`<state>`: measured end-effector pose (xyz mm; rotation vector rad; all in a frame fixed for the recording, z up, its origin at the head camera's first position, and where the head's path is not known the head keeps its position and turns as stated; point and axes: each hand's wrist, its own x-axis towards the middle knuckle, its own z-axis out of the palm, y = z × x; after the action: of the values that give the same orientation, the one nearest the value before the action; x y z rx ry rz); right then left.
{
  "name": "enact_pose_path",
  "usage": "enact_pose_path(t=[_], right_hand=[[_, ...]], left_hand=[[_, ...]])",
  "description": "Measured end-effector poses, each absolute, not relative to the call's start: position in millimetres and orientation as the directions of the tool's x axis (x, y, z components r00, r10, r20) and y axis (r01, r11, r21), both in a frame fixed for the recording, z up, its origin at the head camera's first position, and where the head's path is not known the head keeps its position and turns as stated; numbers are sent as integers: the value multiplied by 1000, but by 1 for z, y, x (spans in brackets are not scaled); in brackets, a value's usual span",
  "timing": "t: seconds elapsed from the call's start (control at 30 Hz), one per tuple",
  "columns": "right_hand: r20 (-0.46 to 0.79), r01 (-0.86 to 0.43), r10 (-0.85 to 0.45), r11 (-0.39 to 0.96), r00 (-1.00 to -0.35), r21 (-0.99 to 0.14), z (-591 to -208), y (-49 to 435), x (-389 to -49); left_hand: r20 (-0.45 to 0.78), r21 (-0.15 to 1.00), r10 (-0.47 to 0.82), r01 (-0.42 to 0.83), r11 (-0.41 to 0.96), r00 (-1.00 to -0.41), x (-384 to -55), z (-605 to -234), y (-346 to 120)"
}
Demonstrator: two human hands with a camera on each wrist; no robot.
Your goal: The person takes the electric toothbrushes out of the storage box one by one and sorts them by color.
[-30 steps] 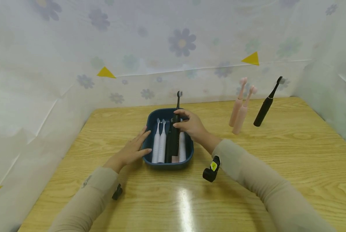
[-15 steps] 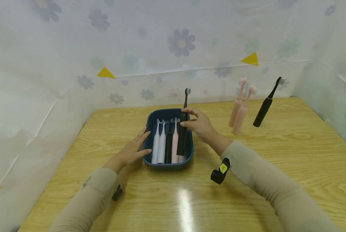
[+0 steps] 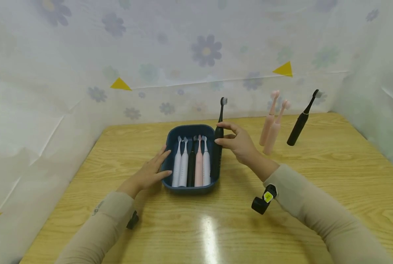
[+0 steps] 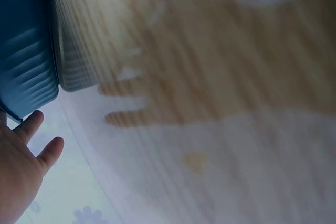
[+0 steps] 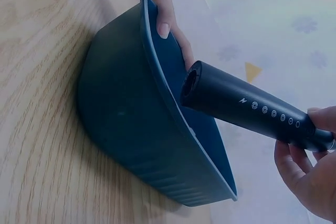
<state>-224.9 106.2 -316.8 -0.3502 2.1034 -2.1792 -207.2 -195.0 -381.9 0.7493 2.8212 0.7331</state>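
Between thumb and fingers my right hand (image 3: 240, 143) pinches a black electric toothbrush (image 3: 218, 146) near its neck, head up. In the right wrist view the bottom end of this toothbrush (image 5: 231, 95) hangs over the rim of a dark blue bin (image 5: 131, 108). Inside the bin (image 3: 191, 190) lie white toothbrushes (image 3: 184, 167), a black one (image 3: 191, 165) and a pink one (image 3: 199, 165), side by side. My left hand (image 3: 149, 170), fingers spread and straight, rests against the bin's left rim.
Two pink toothbrushes (image 3: 272, 134) stand upright on the wooden table (image 3: 249, 227) to the right. Another black toothbrush (image 3: 298, 126) stands tilted beyond them. A flower-patterned sheet (image 3: 170, 44) hangs behind the table.
My right hand has carried the black toothbrush rightwards, from over the bin's middle to its right rim, uncovering the pink and white toothbrushes. The left hand has stayed put.
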Motion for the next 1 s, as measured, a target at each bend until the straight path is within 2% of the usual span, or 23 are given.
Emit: enact_pose_path(t=[0.53, 0.73, 1.0], right_hand=[[196, -211, -218, 45, -956, -976, -315, 154, -206], [258, -280, -163, 124, -952, -952, -314, 174, -196], [312, -316, -64, 77, -948, -946, -315, 200, -182]], left_hand=[[-5, 462, 498, 440, 770, -867, -206, -378, -193], [16, 407, 501, 464, 787, -865, -204, -377, -194], [51, 328, 508, 494, 805, -860, -201, -377, -195]])
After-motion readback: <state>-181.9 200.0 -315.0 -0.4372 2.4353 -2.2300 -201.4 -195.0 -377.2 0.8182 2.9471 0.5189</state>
